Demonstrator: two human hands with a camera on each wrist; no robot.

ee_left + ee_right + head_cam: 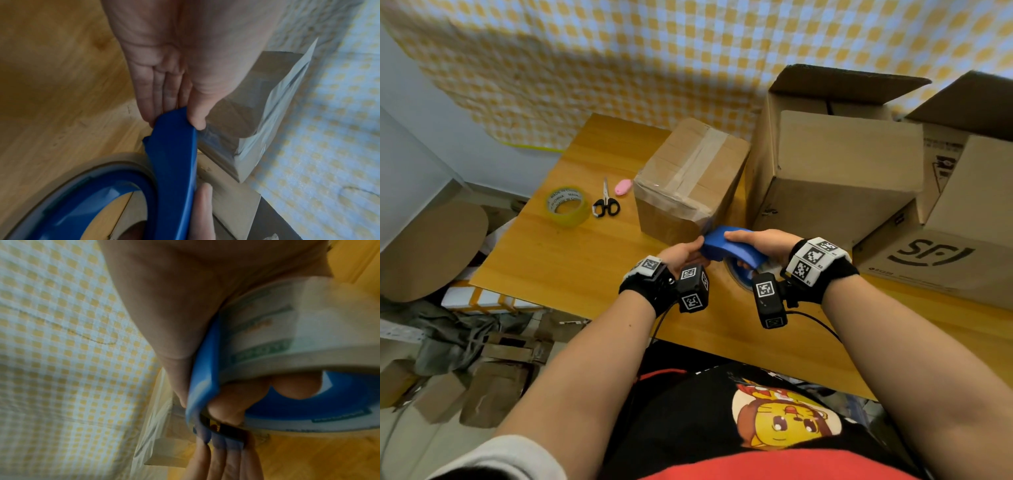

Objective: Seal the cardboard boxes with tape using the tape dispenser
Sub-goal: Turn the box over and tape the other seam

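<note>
My right hand (736, 248) grips the blue tape dispenser (717, 248) just above the table, thumb along its top, fingers curled through the tape roll (298, 321). My left hand (697, 249) pinches the dispenser's front tip (174, 146) between thumb and straight fingers. The tip is close to the near bottom corner of a small cardboard box (688, 181) whose top seam is taped. Clear tape film (218, 138) runs from the tip towards this box (236, 116). The box's near side is blurred in the right wrist view.
On the wooden table (571, 260), left of the small box, lie a yellow tape roll (567, 205), black scissors (605, 204) and a pink cutter (623, 186). A large open box (835, 171) and a printed box (941, 263) stand at the right. Checkered cloth hangs behind.
</note>
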